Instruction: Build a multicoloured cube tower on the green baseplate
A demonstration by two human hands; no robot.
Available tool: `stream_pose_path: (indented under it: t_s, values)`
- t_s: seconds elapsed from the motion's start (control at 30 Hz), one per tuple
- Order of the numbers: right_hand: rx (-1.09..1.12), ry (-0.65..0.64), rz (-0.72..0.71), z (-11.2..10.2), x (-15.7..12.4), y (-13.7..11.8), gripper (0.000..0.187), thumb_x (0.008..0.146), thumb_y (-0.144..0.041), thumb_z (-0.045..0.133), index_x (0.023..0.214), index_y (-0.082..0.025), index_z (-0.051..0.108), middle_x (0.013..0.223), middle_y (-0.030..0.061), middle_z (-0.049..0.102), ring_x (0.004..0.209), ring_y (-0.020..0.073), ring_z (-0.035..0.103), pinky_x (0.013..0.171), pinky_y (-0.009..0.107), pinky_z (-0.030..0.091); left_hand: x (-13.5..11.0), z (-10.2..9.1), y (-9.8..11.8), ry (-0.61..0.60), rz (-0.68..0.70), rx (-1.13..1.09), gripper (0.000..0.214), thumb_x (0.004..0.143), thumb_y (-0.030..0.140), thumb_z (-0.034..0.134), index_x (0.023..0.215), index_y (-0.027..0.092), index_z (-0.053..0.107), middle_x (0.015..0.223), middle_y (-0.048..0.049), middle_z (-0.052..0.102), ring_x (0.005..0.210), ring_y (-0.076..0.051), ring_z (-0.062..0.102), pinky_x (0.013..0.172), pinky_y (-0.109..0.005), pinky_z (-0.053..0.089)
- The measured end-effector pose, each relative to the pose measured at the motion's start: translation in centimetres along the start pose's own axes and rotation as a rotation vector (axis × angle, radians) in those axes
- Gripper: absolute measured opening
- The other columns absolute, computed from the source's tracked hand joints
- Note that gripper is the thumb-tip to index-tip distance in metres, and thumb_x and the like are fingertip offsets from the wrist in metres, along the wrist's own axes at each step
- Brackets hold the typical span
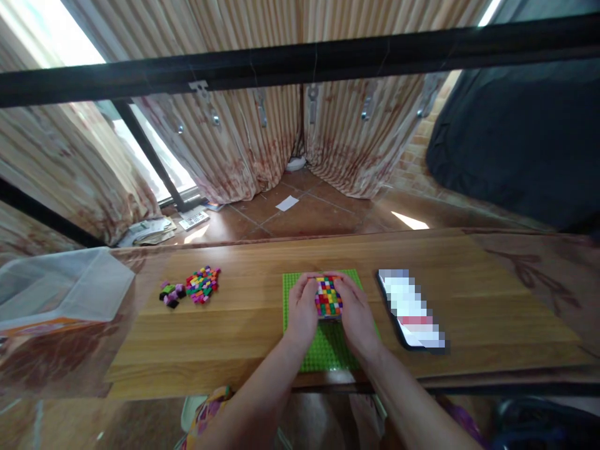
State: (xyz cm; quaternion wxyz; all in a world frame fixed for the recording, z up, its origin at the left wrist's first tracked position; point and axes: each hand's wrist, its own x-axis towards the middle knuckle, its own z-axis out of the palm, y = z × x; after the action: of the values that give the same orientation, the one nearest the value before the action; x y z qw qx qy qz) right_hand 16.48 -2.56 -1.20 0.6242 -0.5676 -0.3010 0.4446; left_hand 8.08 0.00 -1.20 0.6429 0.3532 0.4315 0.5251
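Observation:
A block of small multicoloured building bricks sits between my two hands, over a green studded baseplate. My left hand wraps round its left side, thumb along the near top edge. On the right side my right hand grips it the same way. The fingertips meet behind the block and are partly hidden. Whether the block touches the baseplate I cannot tell. To the left lie a pile of small coloured bricks and a smaller cluster of black, pink and green bricks.
A phone with a blurred screen lies right of the baseplate on the wooden table. At the left edge stands a translucent plastic bin. A dark horizontal bar crosses in front of the curtains. Papers lie beyond the table.

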Motion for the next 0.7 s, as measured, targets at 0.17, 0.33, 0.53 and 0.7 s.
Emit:
stream_pose_path:
  t_s: [0.17,0.33,0.53,0.7]
  values:
    - [-0.016,-0.020,-0.027,0.0,0.1,0.0,0.024,0.078,-0.041,0.054,0.085,-0.022,0.066,0.090,0.0025,0.069,0.087,0.0205,0.061,0.079,0.033,0.048,0.0,-0.1,0.1,-0.003,0.015,0.011,0.016,0.069,0.031,0.060,0.073,0.016,0.063,0.067,0.0022,0.060,0.062,-0.011,0.054,0.063,-0.023,0.047]
    - [-0.012,-0.034,-0.032,-0.1,0.3,0.2,0.028,0.077,-0.044,0.056,0.091,-0.022,0.068,0.098,0.0032,0.069,0.095,0.0218,0.060,0.086,0.036,0.047,-0.1,-0.1,0.1,-0.008,0.028,0.005,0.015,0.070,0.030,0.061,0.075,0.016,0.067,0.074,0.0003,0.066,0.070,-0.012,0.059,0.067,-0.024,0.049]
    - [0.111,-0.026,0.055,-0.8,-0.1,-0.2,0.043,0.074,-0.045,0.064,0.110,-0.023,0.064,0.118,0.0057,0.065,0.107,0.0239,0.060,0.092,0.039,0.047,-0.5,-1.0,0.4,-0.006,-0.007,-0.006,0.031,0.075,0.039,0.061,0.092,0.015,0.071,0.092,-0.0036,0.071,0.087,-0.017,0.063,0.082,-0.029,0.049]
    - [0.006,-0.130,0.014,-1.0,-0.8,-0.4,0.060,0.069,-0.042,0.071,0.125,-0.024,0.054,0.131,0.0059,0.057,0.114,0.0235,0.056,0.098,0.039,0.043,-1.0,-1.9,0.5,-0.089,0.003,0.017,0.037,0.077,0.034,0.062,0.110,0.018,0.066,0.114,-0.0038,0.068,0.106,-0.019,0.061,0.097,-0.032,0.045]
